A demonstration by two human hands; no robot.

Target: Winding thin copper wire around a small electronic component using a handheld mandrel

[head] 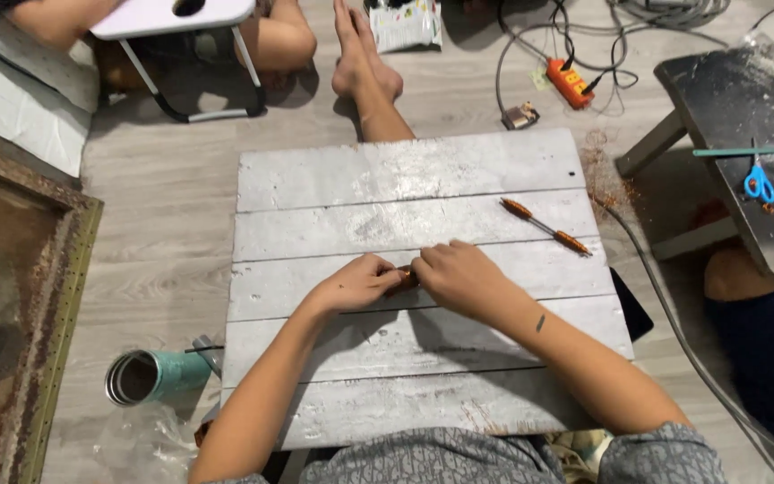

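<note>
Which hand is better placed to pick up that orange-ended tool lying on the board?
The right hand, probably: the orange-ended tool lies on its side of the board, while the left hand would cross over.

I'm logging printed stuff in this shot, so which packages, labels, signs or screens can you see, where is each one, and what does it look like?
Packet: on the floor at the top edge, beyond the board; flat white pouch with small green and dark markings.
Dark flat slab: pokes out under the grey plank board at its right edge; black, maybe a screen, cannot tell.
No signs in view.
</note>
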